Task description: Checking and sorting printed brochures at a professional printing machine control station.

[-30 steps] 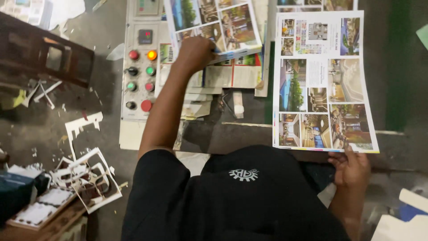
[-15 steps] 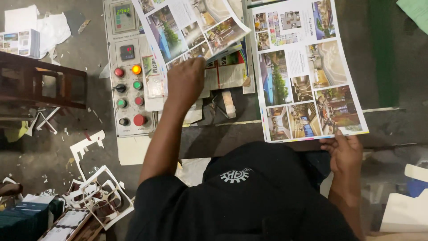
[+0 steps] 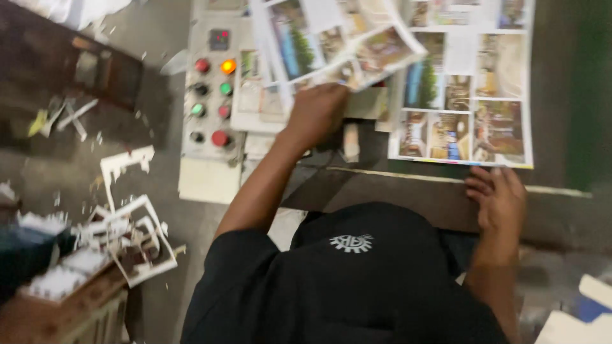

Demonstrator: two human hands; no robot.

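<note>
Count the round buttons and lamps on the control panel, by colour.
8 on the control panel, in two columns. Left: red, dark, green, dark. Right: lit orange, green, red, large red. Sheets may hide more.

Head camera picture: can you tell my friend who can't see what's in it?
A person's left hand lifts a printed photo sheet beside a grey button panel, while the right hand rests below a second printed sheet lying flat. Paper scraps litter the left.
</note>
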